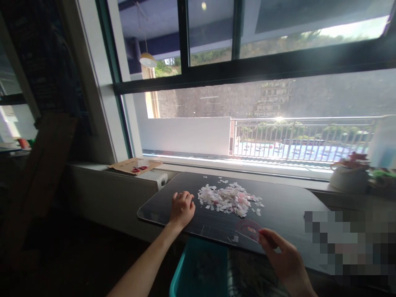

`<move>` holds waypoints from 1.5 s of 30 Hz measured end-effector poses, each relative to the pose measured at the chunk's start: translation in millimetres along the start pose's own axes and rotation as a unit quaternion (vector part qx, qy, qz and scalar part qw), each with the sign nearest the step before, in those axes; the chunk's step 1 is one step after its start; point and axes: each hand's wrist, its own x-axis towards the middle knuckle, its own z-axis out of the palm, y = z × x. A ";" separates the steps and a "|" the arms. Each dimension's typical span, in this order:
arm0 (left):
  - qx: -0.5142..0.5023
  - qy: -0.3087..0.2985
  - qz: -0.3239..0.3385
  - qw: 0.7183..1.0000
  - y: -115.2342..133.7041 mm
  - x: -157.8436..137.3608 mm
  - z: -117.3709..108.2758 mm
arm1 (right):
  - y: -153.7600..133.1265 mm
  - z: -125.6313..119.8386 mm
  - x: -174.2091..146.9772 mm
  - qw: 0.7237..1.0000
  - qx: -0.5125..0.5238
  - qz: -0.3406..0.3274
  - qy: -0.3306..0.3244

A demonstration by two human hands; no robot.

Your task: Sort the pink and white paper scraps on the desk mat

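Note:
My right hand (pixel 283 253) pinches a clear, pink-tinted protractor (pixel 247 229) by its right end, low over the near edge of the dark table (pixel 284 206). A small white paper scrap (pixel 235 239) lies just left of the protractor, close to that edge. Farther back spreads a heap of torn paper bits (pixel 227 199), mostly white with some pinkish ones. To the left of the heap, my left hand (pixel 183 208) rests on the tabletop with its fingers curled in. Nothing shows in it, though its palm side is hidden.
Below the table's near edge stands a teal bin (pixel 179 272), its inside dark. On the sill, red-handled scissors (pixel 140 168) lie on brown paper (pixel 120 166). A pot with a plant (pixel 349 175) stands at right. A window runs behind the table; a blurred patch covers the lower right.

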 end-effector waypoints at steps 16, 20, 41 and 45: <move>-0.197 -0.187 0.193 0.943 89.3 -62.4 -37.4 | 13.6 -6.7 -6.1 0.998 -0.039 0.028 0.034; -0.174 -0.201 0.207 0.942 89.6 -61.0 -39.0 | 8.4 -9.3 -6.1 0.998 -0.049 0.037 0.031; -0.104 -0.156 0.205 0.960 62.8 -45.0 -41.5 | -0.3 -13.0 -6.1 0.997 -0.054 0.017 0.045; -0.085 -0.115 0.129 0.981 26.1 -21.5 -28.5 | 1.7 -5.7 -7.9 0.999 -0.035 0.010 0.019</move>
